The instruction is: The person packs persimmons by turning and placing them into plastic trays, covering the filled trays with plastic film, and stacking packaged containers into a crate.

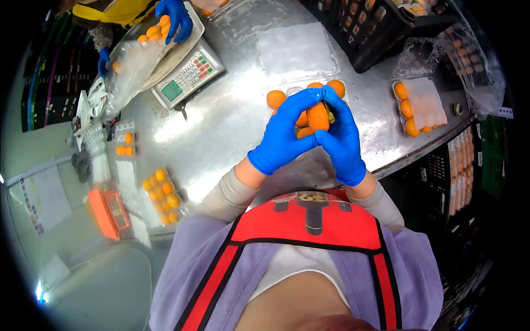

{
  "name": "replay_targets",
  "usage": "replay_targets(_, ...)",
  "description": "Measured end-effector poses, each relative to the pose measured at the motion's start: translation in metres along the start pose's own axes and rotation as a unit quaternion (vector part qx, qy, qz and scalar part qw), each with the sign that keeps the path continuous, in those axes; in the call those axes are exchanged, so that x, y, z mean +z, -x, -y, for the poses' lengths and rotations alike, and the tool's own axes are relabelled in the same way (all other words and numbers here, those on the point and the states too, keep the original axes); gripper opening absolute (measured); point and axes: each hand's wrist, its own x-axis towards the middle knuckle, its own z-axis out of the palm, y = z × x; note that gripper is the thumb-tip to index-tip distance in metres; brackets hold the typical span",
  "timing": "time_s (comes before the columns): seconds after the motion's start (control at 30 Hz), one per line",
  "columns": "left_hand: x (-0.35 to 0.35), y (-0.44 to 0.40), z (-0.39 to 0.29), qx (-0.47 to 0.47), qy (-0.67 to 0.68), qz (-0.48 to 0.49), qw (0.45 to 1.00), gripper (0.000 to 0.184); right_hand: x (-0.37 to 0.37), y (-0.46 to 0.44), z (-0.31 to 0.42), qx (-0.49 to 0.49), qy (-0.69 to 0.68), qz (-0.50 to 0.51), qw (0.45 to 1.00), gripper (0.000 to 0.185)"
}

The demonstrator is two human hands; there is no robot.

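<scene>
Both my hands wear blue gloves and meet around one orange persimmon [318, 117], whose green leafy cap faces right. My left hand [286, 131] curls about its left side, and my right hand [343, 140] closes round it from the right, thumbs near each other below. Under and beyond my hands lies a clear plastic tray [292, 90] with several persimmons [276, 99] in it; my hands hide part of the tray. Its flat clear lid [297, 51] is spread out behind, with a white sheet on it.
A scale [187, 74] stands at upper left, where another person's blue-gloved hand [175, 19] touches fruit. Filled trays lie at left [162, 197] and right [425, 105]. A black crate [370, 33] sits at the back right; an orange tape dispenser-like device [109, 214] is at lower left.
</scene>
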Motion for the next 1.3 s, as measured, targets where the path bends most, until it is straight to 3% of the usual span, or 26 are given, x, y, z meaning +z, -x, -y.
replay_targets(0.13, -0.005, 0.001, 0.0, 0.0, -0.016, 0.019, 1.0, 0.065, 0.0, -0.001, 0.002, -0.002, -0.02, -0.004, 1.0, 0.056)
replay_targets(0.3, 0.0, 0.0, -0.003, 0.016, -0.073, 0.022, 0.997, 0.066, -0.001, 0.001, 0.003, 0.063, -0.032, -0.054, 0.996, 0.05)
replay_targets(0.53, 0.009, -0.005, -0.005, 0.034, -0.143, 0.076, 0.986, 0.066, -0.002, 0.003, -0.01, 0.011, 0.079, -0.104, 0.991, 0.035)
replay_targets(0.63, 0.013, -0.001, -0.001, -0.01, -0.152, 0.109, 0.982, 0.075, -0.013, 0.001, -0.009, 0.105, 0.089, -0.069, 0.988, 0.035)
replay_targets(0.7, 0.013, 0.001, 0.007, -0.044, -0.128, 0.072, 0.988, 0.083, -0.032, -0.002, -0.016, 0.121, 0.029, -0.064, 0.99, 0.035)
replay_targets(0.77, 0.001, -0.001, 0.007, -0.054, -0.127, 0.075, 0.988, 0.086, -0.064, -0.011, 0.007, 0.328, -0.256, -0.055, 0.908, 0.031)
replay_targets(0.8, -0.005, -0.002, 0.013, -0.048, -0.101, 0.038, 0.993, 0.086, -0.088, -0.012, -0.002, 0.251, -0.104, -0.083, 0.959, 0.028)
replay_targets(0.83, -0.012, -0.002, 0.016, -0.042, -0.075, 0.002, 0.996, 0.085, -0.131, -0.021, -0.002, 0.238, -0.334, -0.089, 0.908, 0.027)
replay_targets(0.87, -0.019, -0.001, 0.015, -0.067, -0.059, 0.0, 0.996, 0.082, -0.175, -0.036, -0.016, 0.149, -0.169, -0.225, 0.948, 0.025)
replay_targets(0.93, -0.031, 0.004, 0.023, -0.083, -0.063, -0.006, 0.995, 0.079, -0.246, -0.067, 0.052, 0.074, -0.42, -0.171, 0.888, 0.025)
replay_targets(0.97, -0.036, 0.008, 0.027, -0.102, -0.069, -0.013, 0.992, 0.076, -0.29, -0.089, 0.081, 0.016, -0.302, -0.173, 0.937, 0.024)
replay_targets(1.0, -0.039, 0.012, 0.031, -0.114, -0.064, -0.018, 0.991, 0.074, -0.309, -0.109, 0.117, -0.007, -0.321, -0.252, 0.913, 0.023)
replay_targets(1.03, -0.041, 0.015, 0.034, -0.122, -0.074, -0.023, 0.989, 0.074, -0.362, -0.132, 0.135, -0.099, 0.137, -0.263, 0.95, 0.021)
replay_targets(1.07, -0.042, 0.018, 0.037, -0.134, -0.077, -0.03, 0.987, 0.074, -0.396, -0.15, 0.161, -0.132, 0.348, -0.281, 0.884, 0.026)
replay_targets(1.13, -0.045, 0.027, 0.045, -0.154, -0.089, -0.048, 0.983, 0.072, -0.467, -0.186, 0.214, -0.116, 0.648, -0.291, 0.694, 0.038)
replay_targets(1.2, -0.051, 0.034, 0.051, -0.172, -0.103, -0.067, 0.977, 0.072, -0.536, -0.22, 0.252, -0.023, 0.833, -0.26, 0.487, 0.05)
replay_targets(1.23, -0.054, 0.037, 0.054, -0.179, -0.103, -0.077, 0.975, 0.071, -0.567, -0.234, 0.266, 0.007, 0.877, -0.244, 0.414, 0.056)
replay_targets(1.27, -0.056, 0.039, 0.055, -0.187, -0.111, -0.086, 0.972, 0.07, -0.595, -0.244, 0.277, 0.022, 0.889, -0.237, 0.392, 0.063)
replay_targets(1.3, -0.059, 0.042, 0.058, -0.19, -0.114, -0.091, 0.971, 0.07, -0.624, -0.25, 0.284, 0.029, 0.875, -0.239, 0.421, 0.069)
